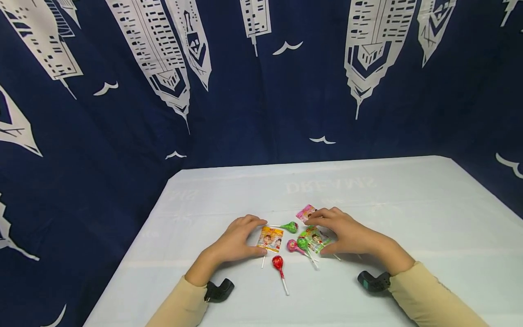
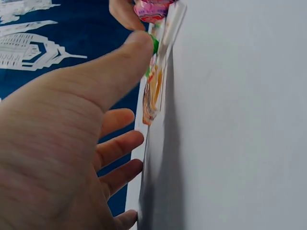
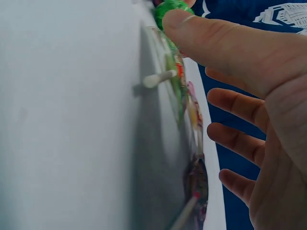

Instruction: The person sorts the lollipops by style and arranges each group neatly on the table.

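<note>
In the head view my left hand (image 1: 237, 241) is spread at the left of an orange candy packet (image 1: 270, 239), fingers and thumb bowed around its edge. A white stick pokes out below that packet. My right hand (image 1: 347, 231) arches at the right of a green packet (image 1: 315, 238) and partly covers a pink packet (image 1: 306, 212). Between the hands lie a green lollipop (image 1: 291, 227), a pink lollipop (image 1: 292, 245) and another green lollipop (image 1: 303, 243). Nearer me is a red lollipop (image 1: 278, 262). Both wrist views show the fingers apart, gripping nothing.
The candies lie on a white-covered table (image 1: 367, 295). Behind and left of it hangs a dark blue cloth (image 1: 261, 113) with white building and bird prints. A black wrist device (image 1: 219, 290) is at the left wrist, another (image 1: 373, 281) at the right.
</note>
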Tool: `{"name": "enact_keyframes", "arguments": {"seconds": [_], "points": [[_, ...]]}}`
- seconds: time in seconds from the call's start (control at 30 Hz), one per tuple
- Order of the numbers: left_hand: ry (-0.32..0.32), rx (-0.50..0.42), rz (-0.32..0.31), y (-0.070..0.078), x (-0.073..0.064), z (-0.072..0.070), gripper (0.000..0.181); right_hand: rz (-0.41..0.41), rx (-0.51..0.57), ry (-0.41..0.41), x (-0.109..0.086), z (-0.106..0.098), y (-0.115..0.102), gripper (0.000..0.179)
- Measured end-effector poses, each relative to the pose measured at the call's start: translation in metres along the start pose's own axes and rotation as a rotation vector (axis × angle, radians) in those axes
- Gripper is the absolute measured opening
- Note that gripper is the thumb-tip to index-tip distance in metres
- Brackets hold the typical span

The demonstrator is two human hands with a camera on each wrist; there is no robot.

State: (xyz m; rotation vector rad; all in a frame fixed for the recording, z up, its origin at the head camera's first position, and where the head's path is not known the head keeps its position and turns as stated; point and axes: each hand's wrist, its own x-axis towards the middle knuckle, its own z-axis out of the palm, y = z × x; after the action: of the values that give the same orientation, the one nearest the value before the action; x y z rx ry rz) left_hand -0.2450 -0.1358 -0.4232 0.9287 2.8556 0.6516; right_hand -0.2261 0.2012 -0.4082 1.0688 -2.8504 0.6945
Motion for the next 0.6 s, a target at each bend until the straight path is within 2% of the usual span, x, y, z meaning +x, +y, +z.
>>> {"name": "enact_keyframes", "arguments": {"seconds": [0.17,0.33,0.5,0.6], "points": [[0.047,0.017,0.032,-0.003,-0.001,0.007,0.068,0.001,-0.009,-0.027,0.000,0.004,-0.001,0.067],[0.091,-0.038,0.080,-0.006,0.000,0.012,0.062,0.006,-0.018,-0.039,0.000,0.008,0.000,0.068],[0.072,-0.085,0.089,-0.007,0.001,0.013,0.058,0.028,-0.030,-0.045,-0.001,0.008,0.003,0.069],[0.046,-0.082,0.086,-0.008,-0.001,0.013,0.058,0.035,-0.020,-0.048,-0.002,0.009,0.003,0.069]]}}
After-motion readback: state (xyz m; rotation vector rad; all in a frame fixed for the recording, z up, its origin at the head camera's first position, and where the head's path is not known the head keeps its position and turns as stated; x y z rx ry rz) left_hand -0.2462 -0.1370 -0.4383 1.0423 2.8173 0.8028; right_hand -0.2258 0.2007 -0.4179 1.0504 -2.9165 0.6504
